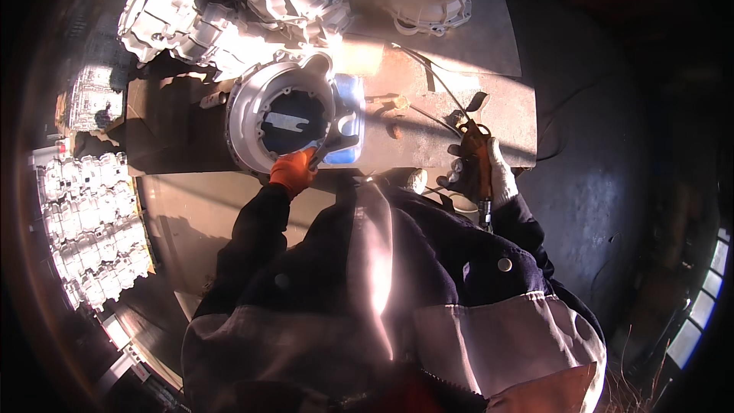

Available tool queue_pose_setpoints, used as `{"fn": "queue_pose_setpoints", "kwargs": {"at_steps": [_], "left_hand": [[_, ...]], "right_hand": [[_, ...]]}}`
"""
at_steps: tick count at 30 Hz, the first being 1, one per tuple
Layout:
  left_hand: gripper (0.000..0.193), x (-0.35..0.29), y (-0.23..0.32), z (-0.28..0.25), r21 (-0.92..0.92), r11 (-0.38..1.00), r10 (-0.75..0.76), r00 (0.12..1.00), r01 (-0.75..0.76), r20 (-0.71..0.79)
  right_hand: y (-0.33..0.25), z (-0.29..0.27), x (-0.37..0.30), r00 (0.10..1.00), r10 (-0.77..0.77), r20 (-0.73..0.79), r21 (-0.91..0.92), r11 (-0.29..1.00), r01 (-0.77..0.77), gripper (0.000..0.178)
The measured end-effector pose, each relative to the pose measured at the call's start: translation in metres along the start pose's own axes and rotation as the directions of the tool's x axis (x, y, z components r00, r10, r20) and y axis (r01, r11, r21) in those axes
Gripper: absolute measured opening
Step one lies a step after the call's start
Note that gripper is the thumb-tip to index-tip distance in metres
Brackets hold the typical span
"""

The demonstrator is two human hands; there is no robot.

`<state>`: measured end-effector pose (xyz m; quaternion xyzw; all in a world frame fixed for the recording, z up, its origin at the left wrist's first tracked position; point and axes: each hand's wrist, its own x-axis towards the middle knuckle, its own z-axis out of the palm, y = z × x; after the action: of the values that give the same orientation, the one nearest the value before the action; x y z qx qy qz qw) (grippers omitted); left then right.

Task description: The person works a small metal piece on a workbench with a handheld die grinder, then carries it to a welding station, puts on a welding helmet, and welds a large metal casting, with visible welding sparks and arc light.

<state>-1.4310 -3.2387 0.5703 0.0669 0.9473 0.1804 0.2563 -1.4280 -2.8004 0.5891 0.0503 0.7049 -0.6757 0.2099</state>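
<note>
"Jacket point(451, 275) fabric lay nearest the camera. How were the hands set beyond it?"

"Left hand point(293, 172): orange glove, fingers closed on the near rim of a ring-shaped metal housing point(246, 126). Thumb position could not be determined. Right hand point(499, 174): gloved, wrapped around the body of a long-shafted orange tool point(478, 157). The housing sat directly ahead of the left hand, at the near edge of the bench point(508, 126)."

"Which faults were possible?"

"Three, by judgement. First, a slack left grip or a pull toward the body could have tipped the housing over the bench edge. Second, a leftward swing of the right hand could have carried the tool's shaft into the housing and scored it. Third, a forward push by the left hand could have knocked the housing against the pale castings point(164, 11) just beyond it. Hard sunlight and deep shadow could have hidden any of these contacts."

"And containers?"

"No closed container was identified. The housing's open bore, ahead of the left hand, showed a dark surface and a pale elongated shape point(286, 122); whether that lay inside or beneath could not be determined. Between the hands, a blue object point(350, 99) showed partly behind the housing; its type and any contents could not be determined."
</note>
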Motion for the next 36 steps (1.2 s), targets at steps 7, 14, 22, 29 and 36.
{"fn": "queue_pose_setpoints", "kwargs": {"at_steps": [7,14,22,29,36], "left_hand": [[0.057,0.0,0.021,0.027,0.026,0.993,-0.098,0.938,0.113,-0.333],[0.059,0.038,0.046,0.017,-0.204,0.96,-0.211,0.975,0.192,-0.073],[0.048,0.015,0.007,0.039,0.06,0.995,-0.078,0.997,0.077,0.016],[0.04,-0.001,0.003,0.029,0.381,0.894,-0.192,0.97,0.236,-0.15],[0.03,0.015,-0.02,0.035,0.263,0.921,-0.313,0.948,0.289,0.055]], "right_hand": [[0.01,-0.015,-0.043,0.961,0.127,0.247,0.715,0.645,-0.269,0.053],[0.004,-0.007,-0.047,0.945,0.065,0.319,0.785,0.542,-0.302,0.045],[-0.053,0.027,0.005,0.896,0.271,0.353,0.448,0.792,-0.416,0.07],[-0.068,0.034,0.01,0.94,0.272,0.206,0.304,0.895,-0.326,0.063],[-0.003,0.011,-0.044,0.946,0.231,0.229,0.62,0.715,-0.324,0.053]]}}
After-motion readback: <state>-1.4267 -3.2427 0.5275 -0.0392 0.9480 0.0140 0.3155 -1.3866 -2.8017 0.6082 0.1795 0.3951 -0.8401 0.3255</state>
